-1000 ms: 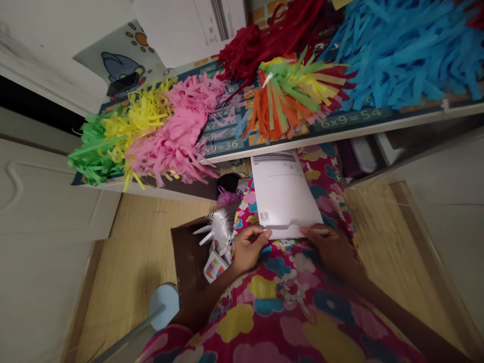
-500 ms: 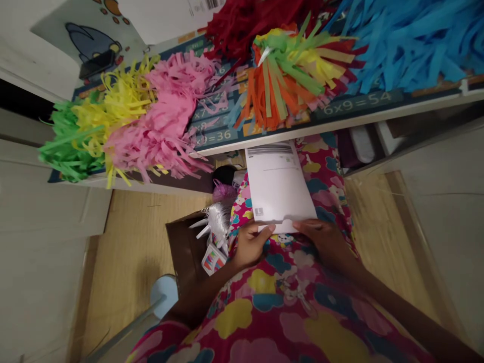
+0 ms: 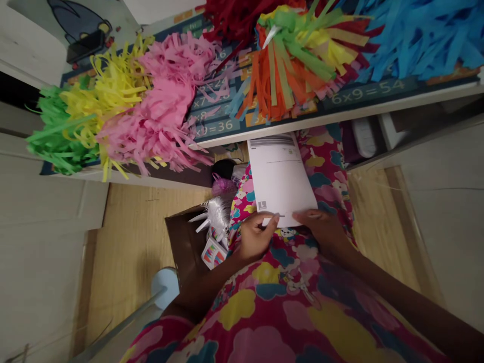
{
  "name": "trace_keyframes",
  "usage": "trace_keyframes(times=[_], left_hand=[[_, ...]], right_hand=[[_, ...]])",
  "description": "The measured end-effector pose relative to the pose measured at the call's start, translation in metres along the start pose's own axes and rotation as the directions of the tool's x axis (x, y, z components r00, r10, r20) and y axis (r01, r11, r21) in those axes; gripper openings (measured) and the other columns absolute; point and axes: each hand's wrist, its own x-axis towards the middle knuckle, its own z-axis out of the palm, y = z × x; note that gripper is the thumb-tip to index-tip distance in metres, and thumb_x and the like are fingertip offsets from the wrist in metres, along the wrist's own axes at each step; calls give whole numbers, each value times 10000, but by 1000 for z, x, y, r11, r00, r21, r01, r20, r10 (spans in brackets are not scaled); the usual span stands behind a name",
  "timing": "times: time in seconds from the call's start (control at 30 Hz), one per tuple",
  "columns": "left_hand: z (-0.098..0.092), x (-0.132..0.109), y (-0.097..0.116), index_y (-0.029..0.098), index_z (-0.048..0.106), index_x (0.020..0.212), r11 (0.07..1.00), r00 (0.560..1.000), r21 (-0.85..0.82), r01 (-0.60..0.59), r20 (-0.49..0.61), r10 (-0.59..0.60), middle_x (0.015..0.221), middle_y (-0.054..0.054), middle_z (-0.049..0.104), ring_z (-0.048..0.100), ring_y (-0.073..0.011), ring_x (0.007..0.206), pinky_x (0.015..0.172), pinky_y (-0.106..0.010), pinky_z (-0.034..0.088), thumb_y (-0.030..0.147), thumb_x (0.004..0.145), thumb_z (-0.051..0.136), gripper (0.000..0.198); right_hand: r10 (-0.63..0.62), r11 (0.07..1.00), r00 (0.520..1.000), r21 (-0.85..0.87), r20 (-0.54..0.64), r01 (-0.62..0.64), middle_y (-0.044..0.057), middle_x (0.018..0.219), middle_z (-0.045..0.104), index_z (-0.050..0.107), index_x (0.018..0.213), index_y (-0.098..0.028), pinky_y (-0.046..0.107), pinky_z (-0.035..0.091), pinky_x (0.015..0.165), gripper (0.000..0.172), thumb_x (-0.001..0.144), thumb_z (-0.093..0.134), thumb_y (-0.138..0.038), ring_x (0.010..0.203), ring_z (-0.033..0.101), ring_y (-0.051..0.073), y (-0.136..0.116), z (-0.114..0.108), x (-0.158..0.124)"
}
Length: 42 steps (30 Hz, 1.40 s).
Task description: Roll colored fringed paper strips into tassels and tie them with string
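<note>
A white printed sheet of paper (image 3: 282, 181), with barcode-like stripes at its far end and a small grey "L" mark near its left corner, lies over my lap. My left hand (image 3: 257, 234) pinches its near edge between thumb and fingers. On the same edge, a short way to the right, my right hand (image 3: 321, 229) grips with its thumb on top. The far end of the paper reaches the table's front edge. Beneath it is patterned pink cloth (image 3: 264, 297) with colourful cloud shapes. The fingers under the paper are hidden.
On the table (image 3: 227, 123) lie pink paper fringe (image 3: 166, 101), yellow fringe (image 3: 117, 75), green fringe (image 3: 62, 133), a multicoloured tassel bunch (image 3: 287, 65), red fringe (image 3: 242, 25) and blue fringe (image 3: 427, 40). A brown box (image 3: 185, 247) with silver fringe (image 3: 219, 214) stands on the floor.
The near edge of the paper, which was raised as a narrow fold, now lies flatter under my thumbs. The view has shifted slightly; both hands keep hold of the paper.
</note>
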Motion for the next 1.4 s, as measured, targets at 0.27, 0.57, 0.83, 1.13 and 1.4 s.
trace_keyframes(times=[0.27,0.57,0.83,1.13,1.4], left_hand=[[7,0,-5,244,454,1408,989,991,-71,130,-25,-132,1176,-80,723,724,-239,992,845,-326,594,343,805,761,683],[18,9,-11,216,439,1235,967,989,-205,151,37,-146,1119,-89,719,719,-224,989,847,-349,580,280,820,727,510],[24,14,-15,199,493,1093,888,979,-422,183,-2,-203,1022,-61,702,691,-196,920,823,-329,553,295,752,777,454],[21,13,-11,196,505,1069,919,979,-341,196,19,-201,996,-53,696,682,-192,912,840,-322,539,333,771,748,408],[22,17,-15,169,564,993,916,955,-283,284,-3,-297,954,-70,720,682,-197,833,765,-320,551,387,733,779,402]], right_hand=[[-67,990,991,-133,-118,51,-5,480,549,544,486,-209,275,374,504,414,665,716,-540,476,477,144,-15,3,4],[-228,953,912,-270,-341,137,45,720,678,597,701,-203,340,475,702,348,627,713,-523,686,615,226,-2,9,27],[-292,944,884,-256,-365,207,191,1301,579,470,1297,-140,417,494,910,863,563,771,-476,1104,601,311,0,11,38],[-256,951,924,-245,-283,189,162,1163,684,592,1195,-155,429,519,840,684,605,736,-469,988,649,324,-5,10,35],[-295,916,930,-342,-220,209,153,1237,657,528,1314,-169,414,503,864,751,638,719,-436,1046,634,319,-1,9,37]])
